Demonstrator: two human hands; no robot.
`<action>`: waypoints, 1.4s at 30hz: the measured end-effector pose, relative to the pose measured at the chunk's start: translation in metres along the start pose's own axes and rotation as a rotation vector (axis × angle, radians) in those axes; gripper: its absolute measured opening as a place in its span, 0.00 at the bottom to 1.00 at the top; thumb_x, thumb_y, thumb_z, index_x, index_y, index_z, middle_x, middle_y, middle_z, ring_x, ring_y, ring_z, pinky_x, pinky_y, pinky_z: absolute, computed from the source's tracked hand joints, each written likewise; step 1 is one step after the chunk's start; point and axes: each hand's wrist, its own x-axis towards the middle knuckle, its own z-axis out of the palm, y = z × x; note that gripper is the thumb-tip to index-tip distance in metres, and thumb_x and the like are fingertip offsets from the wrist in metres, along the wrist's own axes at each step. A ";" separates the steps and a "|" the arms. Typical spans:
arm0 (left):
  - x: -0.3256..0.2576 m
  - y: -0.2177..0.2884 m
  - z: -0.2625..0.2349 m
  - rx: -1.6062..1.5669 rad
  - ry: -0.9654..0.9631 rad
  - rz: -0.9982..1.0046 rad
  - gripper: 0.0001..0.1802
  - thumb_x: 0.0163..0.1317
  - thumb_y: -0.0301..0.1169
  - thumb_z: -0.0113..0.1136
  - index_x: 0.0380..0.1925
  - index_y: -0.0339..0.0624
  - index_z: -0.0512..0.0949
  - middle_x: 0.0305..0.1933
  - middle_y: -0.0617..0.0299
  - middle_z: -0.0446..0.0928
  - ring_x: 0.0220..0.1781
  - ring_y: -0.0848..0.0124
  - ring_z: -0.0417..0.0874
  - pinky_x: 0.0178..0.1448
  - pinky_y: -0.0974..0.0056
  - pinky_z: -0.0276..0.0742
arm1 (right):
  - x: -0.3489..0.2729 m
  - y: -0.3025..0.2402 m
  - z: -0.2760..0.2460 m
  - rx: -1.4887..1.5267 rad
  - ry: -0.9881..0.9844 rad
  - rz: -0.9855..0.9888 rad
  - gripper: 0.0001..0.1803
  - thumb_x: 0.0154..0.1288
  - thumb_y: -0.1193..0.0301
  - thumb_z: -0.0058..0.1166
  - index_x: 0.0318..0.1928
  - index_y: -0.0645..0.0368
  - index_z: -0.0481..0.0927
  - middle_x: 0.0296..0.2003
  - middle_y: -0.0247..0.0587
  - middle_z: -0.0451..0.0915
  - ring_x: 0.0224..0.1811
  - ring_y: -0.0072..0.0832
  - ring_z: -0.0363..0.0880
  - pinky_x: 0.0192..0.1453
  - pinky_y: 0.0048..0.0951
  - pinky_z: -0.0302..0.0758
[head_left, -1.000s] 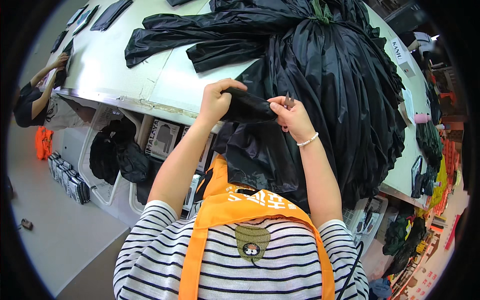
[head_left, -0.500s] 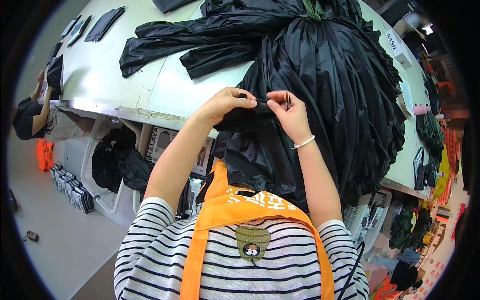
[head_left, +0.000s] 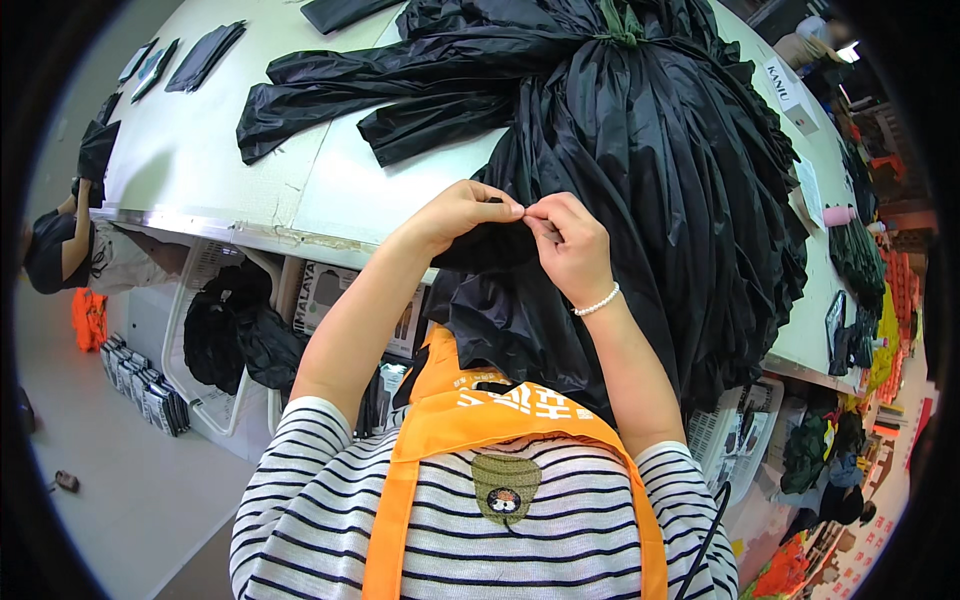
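Note:
My left hand (head_left: pixel 465 215) pinches the edge of a piece of black fabric (head_left: pixel 490 247) that hangs below my fingers. Its thumb and forefinger touch the fingertips of my right hand (head_left: pixel 575 240), which is also closed in a pinch; whatever lies between those fingertips is too small to make out. Behind and to the right, a large bundle of thin, shiny black fabric (head_left: pixel 655 170) is gathered and tied at the top with a green strip (head_left: pixel 622 28). Long black sleeve-like pieces (head_left: pixel 390 80) spread from it leftward over the white table (head_left: pixel 210 170).
Folded dark packets (head_left: pixel 205 57) lie at the table's far left. Under its edge stand a white basket (head_left: pixel 205 390) with black cloth and a printed carton (head_left: pixel 325 285). A white box (head_left: pixel 790 95) and pink spool (head_left: pixel 838 215) sit at right. Another person (head_left: pixel 70 240) works at left.
My right hand has turned and its fingers have curled in, and its fingertips now meet my left fingertips. The dark strand seen between my hands before is no longer visible.

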 end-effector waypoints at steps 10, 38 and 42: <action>0.000 0.009 0.000 -0.250 0.098 -0.018 0.05 0.51 0.25 0.62 0.29 0.37 0.81 0.31 0.63 0.81 0.37 0.74 0.80 0.47 0.72 0.71 | 0.002 0.010 0.008 0.334 0.080 0.278 0.05 0.64 0.75 0.55 0.35 0.63 0.73 0.29 0.38 0.73 0.25 0.25 0.69 0.31 0.21 0.67; 0.017 0.019 0.003 -0.060 0.061 -0.077 0.08 0.50 0.26 0.60 0.30 0.34 0.82 0.31 0.61 0.81 0.35 0.72 0.80 0.44 0.66 0.74 | -0.011 -0.009 -0.013 0.017 0.102 0.146 0.10 0.54 0.75 0.61 0.36 0.58 0.75 0.33 0.41 0.74 0.27 0.37 0.78 0.31 0.31 0.75; 0.025 0.018 0.007 0.045 -0.034 -0.063 0.06 0.56 0.27 0.55 0.27 0.37 0.78 0.29 0.69 0.76 0.35 0.79 0.74 0.43 0.73 0.66 | -0.011 0.008 -0.006 -0.069 0.139 0.089 0.06 0.51 0.80 0.56 0.31 0.58 0.76 0.30 0.39 0.75 0.29 0.39 0.78 0.31 0.34 0.74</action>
